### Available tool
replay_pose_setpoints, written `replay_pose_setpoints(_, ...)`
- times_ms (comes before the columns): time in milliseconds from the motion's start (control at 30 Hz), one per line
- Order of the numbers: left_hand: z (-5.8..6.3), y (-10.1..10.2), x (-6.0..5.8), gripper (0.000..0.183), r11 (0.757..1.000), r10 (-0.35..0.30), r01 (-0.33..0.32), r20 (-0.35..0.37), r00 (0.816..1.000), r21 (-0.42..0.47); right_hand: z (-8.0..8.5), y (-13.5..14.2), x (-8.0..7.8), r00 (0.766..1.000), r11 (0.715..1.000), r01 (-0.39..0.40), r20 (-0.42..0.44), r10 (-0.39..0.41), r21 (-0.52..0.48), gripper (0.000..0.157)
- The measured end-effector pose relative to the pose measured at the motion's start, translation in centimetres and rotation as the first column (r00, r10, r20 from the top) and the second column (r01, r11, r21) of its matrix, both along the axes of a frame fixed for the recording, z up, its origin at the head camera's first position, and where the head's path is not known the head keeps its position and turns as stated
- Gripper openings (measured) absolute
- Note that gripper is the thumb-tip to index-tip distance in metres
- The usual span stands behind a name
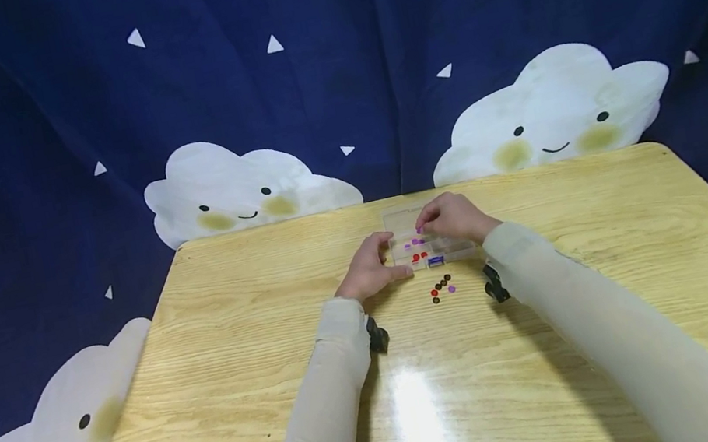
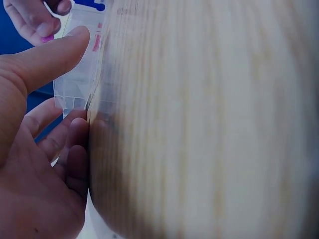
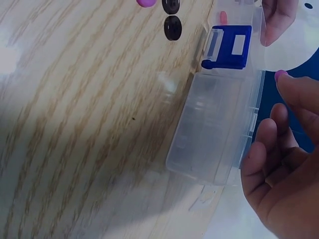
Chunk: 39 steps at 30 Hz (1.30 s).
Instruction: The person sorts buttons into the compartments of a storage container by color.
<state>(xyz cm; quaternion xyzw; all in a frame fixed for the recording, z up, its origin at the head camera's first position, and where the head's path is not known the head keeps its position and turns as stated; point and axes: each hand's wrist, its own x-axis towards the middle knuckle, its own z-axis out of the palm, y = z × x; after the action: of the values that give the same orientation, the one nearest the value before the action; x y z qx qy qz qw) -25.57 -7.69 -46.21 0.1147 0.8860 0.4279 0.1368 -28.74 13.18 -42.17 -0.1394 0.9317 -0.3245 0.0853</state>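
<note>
A clear plastic compartment box [image 3: 209,134] with a blue latch [image 3: 234,47] on its front stands toward the far edge of the table, its lid [image 1: 400,221] raised at the back. My left hand [image 1: 369,267] holds the left end of the box, thumb at the front and fingers behind. Above the box, my right hand [image 1: 456,217] pinches a small purple button [image 3: 281,75] between thumb and finger. Several purple buttons [image 1: 415,242] lie in the box behind some red buttons [image 1: 416,257].
On the table before the box lie several black buttons [image 1: 444,282], one red button [image 1: 434,292] and one purple button [image 1: 452,289]. A blue curtain [image 1: 316,85] with white clouds hangs behind the wooden table [image 1: 239,336].
</note>
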Motion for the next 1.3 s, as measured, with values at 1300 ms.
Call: replay_pose_setpoints(1300, -0.39, -0.04, -0.30, 0.078, 1.000, -0.009, 0.009, -0.008, 1.000, 0.004, 0.09, -0.54, 0.19, 0.999, 0.999, -0.040, 0.007, 0.040, 0.033, 0.020)
